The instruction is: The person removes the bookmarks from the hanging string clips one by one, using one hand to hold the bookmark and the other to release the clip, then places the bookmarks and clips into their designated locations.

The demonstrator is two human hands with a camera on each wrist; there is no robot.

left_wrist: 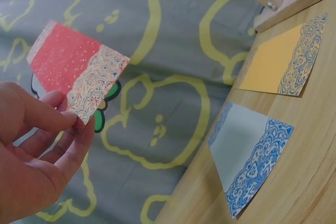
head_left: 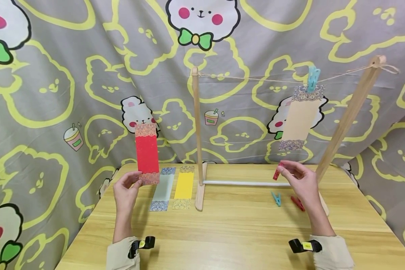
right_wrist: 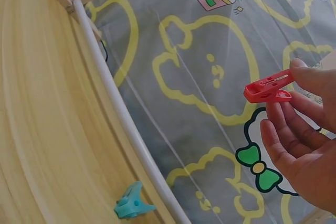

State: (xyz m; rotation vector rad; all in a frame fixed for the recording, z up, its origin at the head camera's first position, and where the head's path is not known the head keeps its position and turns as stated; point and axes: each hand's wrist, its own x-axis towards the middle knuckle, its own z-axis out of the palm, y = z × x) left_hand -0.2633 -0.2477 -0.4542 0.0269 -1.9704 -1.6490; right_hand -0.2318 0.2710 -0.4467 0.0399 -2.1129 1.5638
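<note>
My left hand (head_left: 126,189) pinches the lower left corner of a red card (head_left: 147,153) with patterned lace-like ends, holding it upright above the table. In the right hand (head_left: 302,183) a red clothespin (right_wrist: 266,88) is pinched between thumb and index finger by its handle end. A cream card (head_left: 302,116) with patterned ends hangs from the string (head_left: 246,78), clipped by a blue clothespin (head_left: 312,78). On the table below the right hand lie another blue clothespin (head_left: 276,199) and another red clothespin (head_left: 297,203).
A pale grey-green card (head_left: 163,190) and a yellow card (head_left: 183,187) lie left of the wooden stand's left foot (head_left: 200,195). The stand's posts (head_left: 197,123) carry the string, and a white rod (head_left: 246,183) joins them low down. A patterned curtain (head_left: 175,112) hangs behind.
</note>
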